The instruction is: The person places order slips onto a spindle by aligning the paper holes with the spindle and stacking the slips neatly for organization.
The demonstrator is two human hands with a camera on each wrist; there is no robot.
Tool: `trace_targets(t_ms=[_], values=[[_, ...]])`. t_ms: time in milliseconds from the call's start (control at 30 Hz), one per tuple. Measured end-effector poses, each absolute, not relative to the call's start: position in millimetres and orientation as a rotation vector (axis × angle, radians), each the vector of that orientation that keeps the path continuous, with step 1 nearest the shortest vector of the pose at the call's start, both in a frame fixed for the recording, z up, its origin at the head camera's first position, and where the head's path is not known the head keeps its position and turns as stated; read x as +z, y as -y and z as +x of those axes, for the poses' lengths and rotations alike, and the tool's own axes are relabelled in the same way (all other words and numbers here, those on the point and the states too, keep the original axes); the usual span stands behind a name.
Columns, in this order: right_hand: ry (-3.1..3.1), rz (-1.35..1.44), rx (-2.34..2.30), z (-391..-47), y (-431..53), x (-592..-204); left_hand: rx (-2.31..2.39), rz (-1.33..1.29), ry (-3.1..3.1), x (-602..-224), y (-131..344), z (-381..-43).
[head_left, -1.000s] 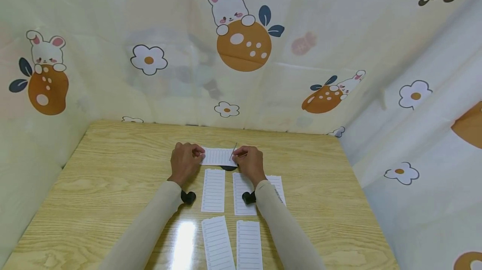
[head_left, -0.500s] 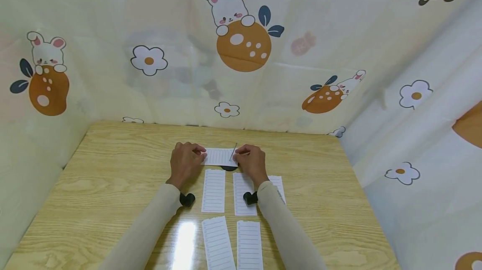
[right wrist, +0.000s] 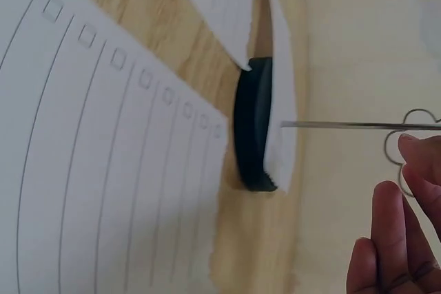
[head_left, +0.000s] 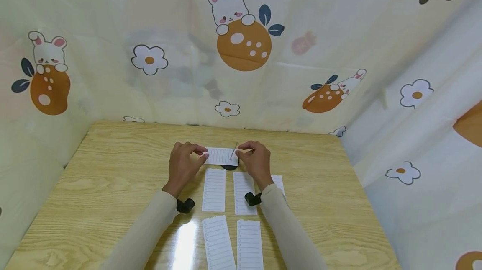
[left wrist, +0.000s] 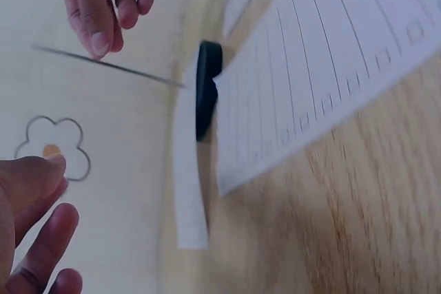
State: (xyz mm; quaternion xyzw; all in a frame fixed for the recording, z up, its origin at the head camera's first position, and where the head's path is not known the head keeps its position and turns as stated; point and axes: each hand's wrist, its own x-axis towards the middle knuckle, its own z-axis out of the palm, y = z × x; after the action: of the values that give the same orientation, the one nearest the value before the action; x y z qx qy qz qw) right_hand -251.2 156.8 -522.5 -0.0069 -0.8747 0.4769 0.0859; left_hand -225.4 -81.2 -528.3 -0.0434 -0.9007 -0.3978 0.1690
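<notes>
A lined white paper slip (head_left: 218, 156) lies sideways, pierced near its right end by the thin metal rod of a paper spike (right wrist: 358, 125). The spike's dark round base (right wrist: 249, 125) shows beneath the slip. Beside the slip's left end is my left hand (head_left: 185, 163), its thumb and forefinger close together; in the left wrist view those fingertips (left wrist: 55, 164) are apart from the paper. My right hand (head_left: 256, 161) is at the right end, near the rod. The right wrist view shows its thumb and fingers loosely bent, with no paper between them.
Several lined checklist slips lie on the wooden table (head_left: 124, 169): one left of centre (head_left: 214, 190), another by the right wrist (head_left: 244, 184), one partly under the right arm, and two nearer the front. A printed curtain (head_left: 180, 90) stands behind the table.
Both hands have loosened at the slip's ends and lifted slightly. The right hand has shifted a little right, away from the rod. The slip stays on the spike.
</notes>
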Motion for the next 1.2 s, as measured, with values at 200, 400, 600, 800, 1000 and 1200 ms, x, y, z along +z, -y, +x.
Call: trace_targets(t_ms=[200,400,600,800,1000,1200], values=[[2.531,0.022,1.433,-239,-156,-506,-1.158,-0.160,2.518,-518,77,-213],[2.438,0.044,1.473,-224,-159,-494,-1.185,-0.190,2.487,-512,75,-200],[2.374,0.072,1.528,-205,-162,-483,-1.193,-0.212,2.462,-507,73,-183],[2.372,0.086,1.561,-182,-162,-483,-1.162,-0.223,2.470,-510,71,-163],[2.377,0.128,1.588,-163,-158,-489,-1.154,-0.232,2.453,-515,70,-148],[2.412,0.104,1.587,-148,-152,-496,-1.134,-0.230,2.448,-523,67,-133]])
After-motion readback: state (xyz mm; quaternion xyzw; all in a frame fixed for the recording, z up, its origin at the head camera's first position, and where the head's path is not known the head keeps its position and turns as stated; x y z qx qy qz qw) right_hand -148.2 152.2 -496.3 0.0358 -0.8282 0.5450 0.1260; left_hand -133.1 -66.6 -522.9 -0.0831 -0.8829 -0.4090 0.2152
